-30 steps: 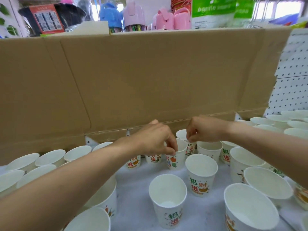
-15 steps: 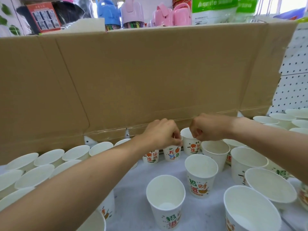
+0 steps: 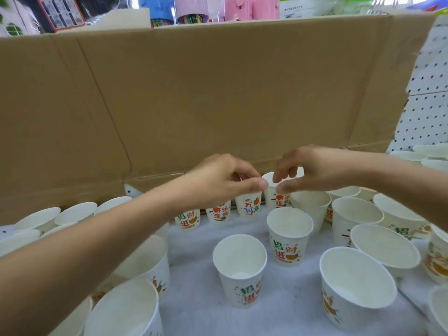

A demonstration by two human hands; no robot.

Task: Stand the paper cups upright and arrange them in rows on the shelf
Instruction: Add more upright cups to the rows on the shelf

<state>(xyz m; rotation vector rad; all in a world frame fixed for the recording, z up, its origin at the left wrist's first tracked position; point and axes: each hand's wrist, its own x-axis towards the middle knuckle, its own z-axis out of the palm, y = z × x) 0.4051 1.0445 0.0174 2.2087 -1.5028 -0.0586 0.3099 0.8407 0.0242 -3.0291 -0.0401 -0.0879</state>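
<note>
Paper cups (image 3: 240,270), white and tapered, stand upright on the pale grey shelf (image 3: 194,299) before a matte cardboard wall (image 3: 218,93); left hand (image 3: 218,180) pinches a back-row cup (image 3: 248,207) by its rim, right hand (image 3: 315,170) seemingly pinches the neighbour cup (image 3: 276,199).

In front of the one cardboard sheet (image 3: 218,93) stood at least two dozen paper cups (image 3: 240,267), three off its right end. Two hands were there: left hand (image 3: 218,180), right hand (image 3: 315,170).

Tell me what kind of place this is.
Probably a retail shop shelf: a white perforated pegboard wall, pink and blue plastic goods lined up behind the brown cardboard sheet, and many printed white paper cups set out.
</note>
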